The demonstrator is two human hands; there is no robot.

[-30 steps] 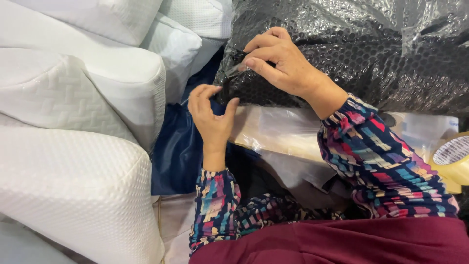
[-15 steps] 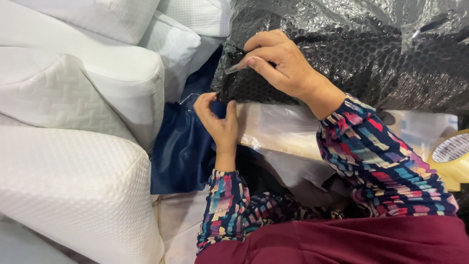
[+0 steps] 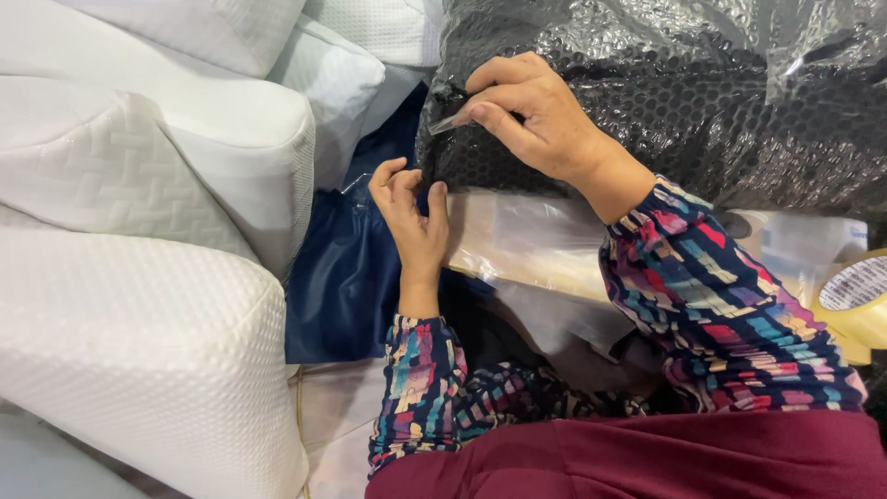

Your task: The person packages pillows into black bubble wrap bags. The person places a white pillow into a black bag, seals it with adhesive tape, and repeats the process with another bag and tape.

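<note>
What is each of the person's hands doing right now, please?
Left hand: fingers curled against the lower corner of the black bubble-wrapped bundle.
Right hand: closed, pinching a clear tape strip on the bundle.

Hands (image 3: 531, 115) on black bubble-wrapped bundle (image 3: 702, 102)

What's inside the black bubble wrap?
The bubble wrap covers its contents completely, so they cannot be seen. Only the right hand, pinching clear tape, and the left hand at its lower edge show.

White pillows (image 3: 139, 305) stacked on a seemingly pale floor (image 3: 337, 416).
</note>
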